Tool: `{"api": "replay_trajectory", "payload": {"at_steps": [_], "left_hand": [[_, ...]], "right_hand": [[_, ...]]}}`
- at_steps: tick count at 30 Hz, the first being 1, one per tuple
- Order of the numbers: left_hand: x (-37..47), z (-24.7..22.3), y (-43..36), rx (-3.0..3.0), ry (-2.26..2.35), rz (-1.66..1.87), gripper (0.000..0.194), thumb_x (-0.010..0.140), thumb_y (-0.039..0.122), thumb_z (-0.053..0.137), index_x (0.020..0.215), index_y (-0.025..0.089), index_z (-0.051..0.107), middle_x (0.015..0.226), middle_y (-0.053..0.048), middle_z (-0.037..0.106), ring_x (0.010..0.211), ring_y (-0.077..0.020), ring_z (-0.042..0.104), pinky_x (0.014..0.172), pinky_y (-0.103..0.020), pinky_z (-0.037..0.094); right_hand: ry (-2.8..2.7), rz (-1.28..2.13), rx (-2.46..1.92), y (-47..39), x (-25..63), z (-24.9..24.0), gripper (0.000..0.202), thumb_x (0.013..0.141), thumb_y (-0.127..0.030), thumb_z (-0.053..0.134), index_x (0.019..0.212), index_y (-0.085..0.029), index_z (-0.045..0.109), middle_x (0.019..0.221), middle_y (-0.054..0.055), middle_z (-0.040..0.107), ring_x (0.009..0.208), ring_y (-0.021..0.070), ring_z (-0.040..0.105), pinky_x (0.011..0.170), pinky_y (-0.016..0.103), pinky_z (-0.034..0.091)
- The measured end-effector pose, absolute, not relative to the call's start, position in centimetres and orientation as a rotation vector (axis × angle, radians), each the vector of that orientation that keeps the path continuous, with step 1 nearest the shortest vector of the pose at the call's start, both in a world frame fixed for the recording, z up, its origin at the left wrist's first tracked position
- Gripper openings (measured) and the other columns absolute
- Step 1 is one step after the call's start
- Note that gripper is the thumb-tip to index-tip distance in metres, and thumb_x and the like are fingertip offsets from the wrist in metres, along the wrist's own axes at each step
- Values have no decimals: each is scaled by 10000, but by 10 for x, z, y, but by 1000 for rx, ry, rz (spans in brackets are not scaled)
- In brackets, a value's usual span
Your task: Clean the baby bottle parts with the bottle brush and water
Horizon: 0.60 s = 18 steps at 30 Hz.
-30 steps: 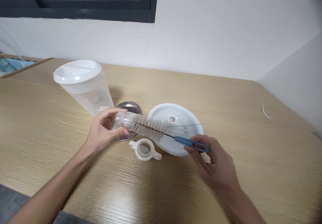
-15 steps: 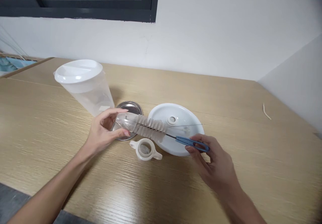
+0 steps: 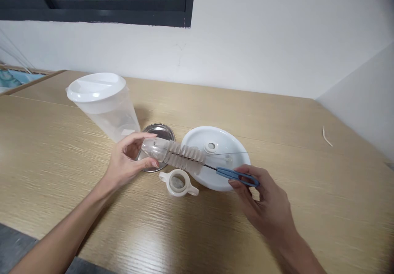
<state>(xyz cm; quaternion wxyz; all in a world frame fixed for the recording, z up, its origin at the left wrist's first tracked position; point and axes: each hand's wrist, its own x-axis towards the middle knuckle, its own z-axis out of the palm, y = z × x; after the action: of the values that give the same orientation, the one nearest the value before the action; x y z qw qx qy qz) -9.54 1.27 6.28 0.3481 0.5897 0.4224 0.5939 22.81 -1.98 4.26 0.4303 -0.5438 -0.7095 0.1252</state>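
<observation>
Between thumb and fingers, my left hand (image 3: 127, 159) grips a small clear cup (image 3: 154, 149), tilted with its mouth to the right. A bottle brush (image 3: 186, 156) with pale bristles has its tip at the cup's mouth; how far it reaches inside is hard to tell. My right hand (image 3: 266, 196) pinches the brush's blue loop handle (image 3: 235, 175). Beneath the brush stands a small white two-eared cup (image 3: 177, 183) with something greyish inside. Behind the brush lies a white oval dish (image 3: 211, 134) with a raised ring. A round metal lid or dish (image 3: 160, 130) is partly hidden by the clear cup.
A translucent pitcher (image 3: 111, 116) with a white lid stands at the back left of the wooden table (image 3: 271, 122). On the right lies a thin, pale bent strip (image 3: 326, 136). A white wall (image 3: 246, 36) and a dark-framed window (image 3: 123, 15) are behind the table.
My right hand and the blue handle have shifted slightly to the right. The clear cup and my left hand look unmoved.
</observation>
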Motion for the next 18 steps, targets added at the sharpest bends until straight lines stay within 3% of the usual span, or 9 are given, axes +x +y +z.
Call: {"api": "replay_trajectory", "payload": {"at_steps": [7, 18], "left_hand": [[-96, 61, 13, 1535, 1092, 1540, 567, 559, 217, 1019, 1084, 252, 809, 1013, -44, 811, 928, -206, 723, 821, -303, 552], [-96, 60, 13, 1543, 1069, 1536, 557, 580, 219, 1018, 1093, 280, 811, 1031, -26, 813, 934, -179, 723, 815, -267, 543]], "right_hand": [[-1934, 44, -1166, -11, 239, 46, 123, 998, -356, 627, 1066, -256, 604, 966, 42, 676, 799, 179, 694, 643, 275, 557], [-1919, 113, -1173, -12, 237, 46, 129, 1017, -337, 610, 1107, -252, 575, 988, 35, 676, 808, 155, 689, 660, 250, 546]]}}
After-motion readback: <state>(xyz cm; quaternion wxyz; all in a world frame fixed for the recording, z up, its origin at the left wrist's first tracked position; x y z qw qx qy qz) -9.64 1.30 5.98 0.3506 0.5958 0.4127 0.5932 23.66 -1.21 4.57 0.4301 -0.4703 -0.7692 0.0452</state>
